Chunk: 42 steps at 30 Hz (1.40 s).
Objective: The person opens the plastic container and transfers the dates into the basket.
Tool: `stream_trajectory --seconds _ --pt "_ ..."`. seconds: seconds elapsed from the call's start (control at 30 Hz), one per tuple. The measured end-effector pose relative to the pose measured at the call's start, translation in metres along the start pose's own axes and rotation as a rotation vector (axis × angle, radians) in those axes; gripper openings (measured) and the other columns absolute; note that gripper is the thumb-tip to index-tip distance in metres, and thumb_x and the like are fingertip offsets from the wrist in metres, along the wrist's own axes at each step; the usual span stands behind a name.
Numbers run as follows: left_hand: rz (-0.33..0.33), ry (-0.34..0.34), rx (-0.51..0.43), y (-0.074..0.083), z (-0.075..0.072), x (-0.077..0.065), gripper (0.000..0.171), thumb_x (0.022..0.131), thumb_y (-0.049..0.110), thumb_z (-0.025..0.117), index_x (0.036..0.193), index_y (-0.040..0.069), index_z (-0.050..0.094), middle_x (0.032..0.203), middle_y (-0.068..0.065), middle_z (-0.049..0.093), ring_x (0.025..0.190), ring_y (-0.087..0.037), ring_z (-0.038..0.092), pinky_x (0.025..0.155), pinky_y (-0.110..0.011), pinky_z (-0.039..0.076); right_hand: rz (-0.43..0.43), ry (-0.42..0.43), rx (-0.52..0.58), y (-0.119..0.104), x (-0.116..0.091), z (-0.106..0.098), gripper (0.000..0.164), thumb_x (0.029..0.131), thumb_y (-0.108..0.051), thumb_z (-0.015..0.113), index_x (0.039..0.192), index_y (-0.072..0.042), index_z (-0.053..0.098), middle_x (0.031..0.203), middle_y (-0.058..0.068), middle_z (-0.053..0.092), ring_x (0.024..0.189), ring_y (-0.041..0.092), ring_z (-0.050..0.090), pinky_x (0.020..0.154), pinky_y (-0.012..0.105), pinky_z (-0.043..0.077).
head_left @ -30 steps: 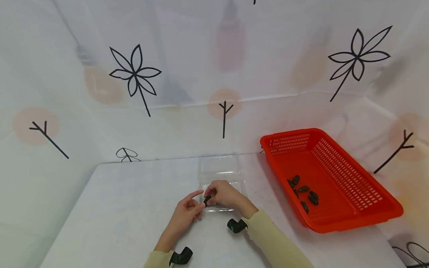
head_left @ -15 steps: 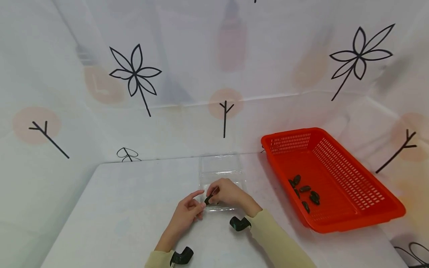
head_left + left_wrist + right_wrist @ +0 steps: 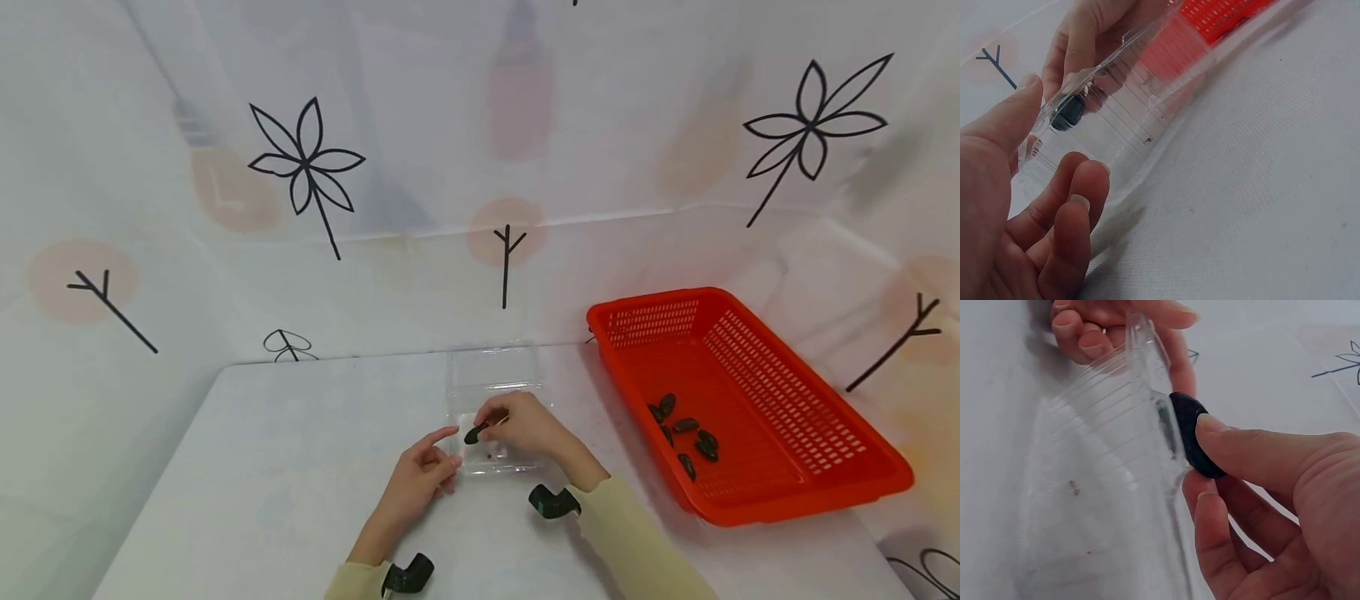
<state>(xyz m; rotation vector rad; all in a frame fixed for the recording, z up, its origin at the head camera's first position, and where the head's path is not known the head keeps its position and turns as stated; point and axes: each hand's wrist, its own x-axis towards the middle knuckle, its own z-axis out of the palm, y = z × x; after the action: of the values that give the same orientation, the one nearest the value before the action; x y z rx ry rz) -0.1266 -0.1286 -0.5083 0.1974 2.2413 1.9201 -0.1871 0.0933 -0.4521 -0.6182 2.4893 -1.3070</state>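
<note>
A dark oval mussel-like shell sits between the thumb and fingers of my right hand, which pinches it over the clear plastic box. In the right wrist view the shell is right at the box's rim. My left hand holds the box's near left corner, thumb at the rim, with the other fingers curled along the outside of the ribbed wall. Through that wall, the left wrist view shows the shell and the right fingertips. A few small brown specks lie in the box.
A red slotted basket stands on the right of the white table, with several similar dark shells in its left part. The box's lid lies folded back toward the patterned cloth wall.
My right hand has lifted the shell up and slightly away to the right, off the left thumb. Specks in the box now show. My left hand stays in place.
</note>
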Motion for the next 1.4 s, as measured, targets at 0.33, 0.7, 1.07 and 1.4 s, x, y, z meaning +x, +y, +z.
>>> stream_trajectory --seconds 0.33,0.7,1.07,1.4 --pt "-0.008 -0.012 -0.008 0.001 0.0 -0.001 0.05 0.093 0.015 0.073 0.14 0.013 0.057 0.077 -0.005 0.06 0.059 -0.017 0.06 0.053 -0.022 0.046 -0.049 0.094 0.058 -0.009 -0.011 -0.017 0.013 0.086 -0.01 0.079 0.098 -0.012 0.076 0.089 -0.005 0.069 0.085 0.015 0.063 0.082 0.034 0.053" --pt "-0.017 -0.014 -0.009 0.002 -0.001 0.001 0.05 0.092 0.013 0.073 0.139 0.011 0.057 0.077 -0.005 0.06 0.059 -0.016 0.059 0.054 -0.022 0.046 -0.038 0.207 0.059 -0.01 -0.027 -0.042 0.016 0.088 -0.013 0.078 0.103 -0.009 0.077 0.094 -0.001 0.072 0.086 0.018 0.066 0.08 0.034 0.055" --pt "0.011 -0.024 -0.041 -0.002 0.003 0.001 0.05 0.093 0.012 0.072 0.14 0.007 0.056 0.075 -0.003 0.06 0.058 -0.013 0.059 0.053 -0.021 0.045 0.037 0.439 -0.015 -0.018 -0.075 -0.089 0.019 0.089 -0.013 0.076 0.107 -0.01 0.075 0.095 0.005 0.072 0.081 0.022 0.064 0.07 0.032 0.054" --pt "0.032 0.016 -0.017 0.004 0.003 -0.001 0.05 0.091 0.011 0.073 0.138 0.006 0.057 0.076 -0.005 0.061 0.058 -0.019 0.062 0.055 -0.023 0.047 0.366 0.684 -0.228 0.016 -0.18 -0.178 0.049 0.092 -0.046 0.07 0.122 -0.007 0.069 0.109 0.017 0.07 0.086 0.016 0.059 0.06 0.028 0.049"
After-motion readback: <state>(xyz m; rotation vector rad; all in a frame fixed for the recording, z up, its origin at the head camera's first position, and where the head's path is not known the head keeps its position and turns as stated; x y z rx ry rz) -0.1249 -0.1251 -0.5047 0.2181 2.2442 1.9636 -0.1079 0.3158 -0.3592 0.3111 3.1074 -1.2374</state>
